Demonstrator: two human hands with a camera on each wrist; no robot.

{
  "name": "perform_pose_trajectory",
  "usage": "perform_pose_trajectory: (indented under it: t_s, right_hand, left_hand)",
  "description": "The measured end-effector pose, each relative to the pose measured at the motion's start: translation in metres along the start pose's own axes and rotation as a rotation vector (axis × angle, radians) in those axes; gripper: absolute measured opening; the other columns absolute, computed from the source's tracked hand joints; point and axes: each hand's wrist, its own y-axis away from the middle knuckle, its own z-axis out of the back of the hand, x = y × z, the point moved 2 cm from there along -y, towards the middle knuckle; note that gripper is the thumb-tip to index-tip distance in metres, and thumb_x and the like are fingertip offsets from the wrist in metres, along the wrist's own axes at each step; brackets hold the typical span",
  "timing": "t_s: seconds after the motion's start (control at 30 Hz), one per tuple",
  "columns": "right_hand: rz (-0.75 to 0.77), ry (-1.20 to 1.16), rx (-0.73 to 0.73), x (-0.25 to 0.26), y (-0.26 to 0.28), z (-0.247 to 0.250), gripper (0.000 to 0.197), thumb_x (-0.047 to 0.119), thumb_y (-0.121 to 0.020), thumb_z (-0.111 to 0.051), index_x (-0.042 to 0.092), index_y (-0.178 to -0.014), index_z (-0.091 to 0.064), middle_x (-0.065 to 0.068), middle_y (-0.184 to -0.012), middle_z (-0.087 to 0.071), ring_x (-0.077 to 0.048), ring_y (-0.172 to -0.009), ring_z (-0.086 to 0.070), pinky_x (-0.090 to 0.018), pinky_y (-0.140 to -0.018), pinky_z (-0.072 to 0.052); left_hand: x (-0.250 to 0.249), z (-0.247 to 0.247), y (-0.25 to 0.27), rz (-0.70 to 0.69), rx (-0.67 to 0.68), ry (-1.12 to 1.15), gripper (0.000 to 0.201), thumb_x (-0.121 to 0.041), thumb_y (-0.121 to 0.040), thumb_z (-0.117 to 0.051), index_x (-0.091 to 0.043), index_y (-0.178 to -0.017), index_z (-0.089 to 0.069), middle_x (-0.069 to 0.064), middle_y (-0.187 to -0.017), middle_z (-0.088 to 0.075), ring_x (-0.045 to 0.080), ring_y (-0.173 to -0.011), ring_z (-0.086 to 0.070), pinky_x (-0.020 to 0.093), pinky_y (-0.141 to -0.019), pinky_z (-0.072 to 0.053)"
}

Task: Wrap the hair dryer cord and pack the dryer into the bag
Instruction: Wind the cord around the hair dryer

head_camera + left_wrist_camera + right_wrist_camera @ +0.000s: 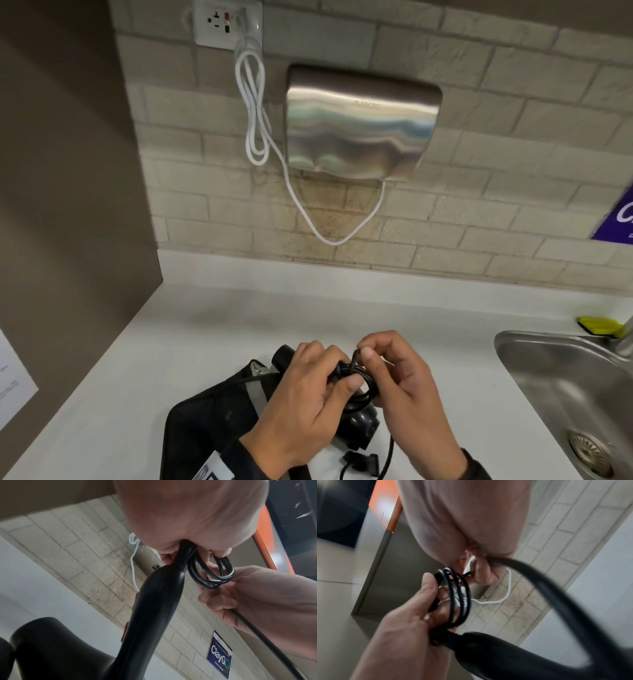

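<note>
A black hair dryer lies low over the white counter, mostly hidden under my hands, nozzle pointing away. Its black cord is gathered into small loops at the handle's end. My left hand grips those loops where the cord leaves the handle. My right hand pinches a strand of cord just above the coil. The free cord end with its plug lies on the counter below. A black bag with a grey strap lies under my left wrist.
A steel sink sits at the right, with a yellow sponge behind it. On the brick wall hang a metal hand dryer, its white cable and a socket. Bare counter stretches toward the wall.
</note>
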Motion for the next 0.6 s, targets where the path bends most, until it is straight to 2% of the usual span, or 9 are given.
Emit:
perform_pose_trajectory:
  t_s: [0.07,0.13,0.17,0.23,0.3,0.37,0.47,0.53,0.6]
  right_hand:
    - [0.004,-0.013,0.006,-0.003,0.006,-0.002,0.021,0.04,-0.094,-0.055,0.024,-0.091,-0.068,0.003,-0.083,-0.066,-0.006,-0.065,-0.055,-0.019,-0.059,-0.043]
    - [0.039,-0.049,0.047,-0.006,0.011,-0.004,0.034,0.051,-0.085,-0.057,0.021,-0.096,-0.07,0.002,-0.092,-0.066,-0.004,-0.071,-0.059,-0.012,-0.063,-0.045]
    - [0.051,-0.059,0.076,-0.006,0.014,-0.005,0.037,0.051,-0.081,-0.064,0.018,-0.099,-0.069,-0.001,-0.094,-0.066,-0.005,-0.073,-0.061,-0.011,-0.065,-0.045]
    - [0.046,-0.055,0.109,-0.008,0.017,-0.006,0.028,0.035,-0.078,-0.074,0.015,-0.097,-0.069,-0.006,-0.092,-0.065,-0.008,-0.072,-0.06,-0.013,-0.065,-0.046]
    - [0.022,-0.056,0.107,-0.01,0.017,-0.003,0.016,0.021,-0.08,-0.073,0.012,-0.092,-0.069,-0.01,-0.085,-0.064,-0.009,-0.068,-0.057,-0.015,-0.064,-0.045]
    - [-0.004,-0.082,0.116,-0.013,0.016,0.0,0.018,0.023,-0.08,-0.072,0.009,-0.092,-0.069,-0.014,-0.082,-0.065,-0.017,-0.073,-0.061,-0.024,-0.068,-0.048]
    - [-0.026,-0.079,0.14,-0.013,0.012,0.004,0.023,0.032,-0.079,-0.071,0.01,-0.087,-0.07,-0.015,-0.076,-0.066,-0.021,-0.074,-0.063,-0.035,-0.071,-0.048]
    - [-0.021,-0.069,0.153,-0.012,0.008,0.007,0.018,0.032,-0.08,-0.07,0.014,-0.081,-0.071,-0.008,-0.071,-0.067,-0.014,-0.071,-0.063,-0.029,-0.069,-0.048]
    - [-0.022,-0.092,0.16,-0.009,0.005,0.01,0.008,0.024,-0.081,-0.07,0.017,-0.077,-0.072,-0.002,-0.068,-0.068,-0.008,-0.068,-0.062,-0.02,-0.066,-0.046]
  left_hand:
    - [0.001,0.0,0.001,0.015,-0.009,0.034,0.037,-0.068,-0.093,-0.028,-0.037,-0.089,-0.048,-0.018,-0.079,-0.042,0.008,-0.087,-0.043,0.013,-0.073,-0.034]
    - [0.002,0.0,0.002,0.033,-0.017,0.067,0.039,-0.068,-0.093,-0.028,-0.036,-0.089,-0.051,-0.015,-0.081,-0.046,0.011,-0.088,-0.045,0.015,-0.074,-0.037]
    - [0.002,0.001,0.002,0.039,-0.02,0.074,0.042,-0.068,-0.093,-0.028,-0.035,-0.09,-0.053,-0.014,-0.082,-0.048,0.012,-0.089,-0.046,0.017,-0.074,-0.038]
    - [0.002,0.001,0.002,0.061,-0.024,0.077,0.041,-0.071,-0.091,-0.027,-0.038,-0.089,-0.051,-0.015,-0.085,-0.049,0.012,-0.091,-0.047,0.017,-0.074,-0.039]
    - [0.002,0.003,0.002,0.096,-0.02,0.088,0.036,-0.074,-0.088,-0.027,-0.043,-0.091,-0.045,-0.02,-0.09,-0.049,0.009,-0.095,-0.048,0.014,-0.075,-0.037]
    - [0.0,0.003,0.003,0.135,-0.01,0.142,0.031,-0.073,-0.087,-0.031,-0.047,-0.099,-0.043,-0.026,-0.093,-0.048,0.006,-0.093,-0.049,0.011,-0.074,-0.037]
    - [-0.007,0.004,0.002,0.183,0.002,0.242,0.027,-0.067,-0.088,-0.04,-0.047,-0.105,-0.046,-0.015,-0.088,-0.053,0.001,-0.081,-0.051,0.01,-0.069,-0.036]
    - [-0.011,0.008,0.0,0.208,0.005,0.302,0.029,-0.065,-0.088,-0.046,-0.042,-0.105,-0.053,-0.008,-0.088,-0.058,0.004,-0.082,-0.056,0.016,-0.073,-0.04]
    - [-0.013,0.013,-0.005,0.245,-0.001,0.374,0.024,-0.056,-0.088,-0.058,-0.036,-0.1,-0.061,-0.006,-0.088,-0.065,0.008,-0.086,-0.061,0.024,-0.079,-0.048]
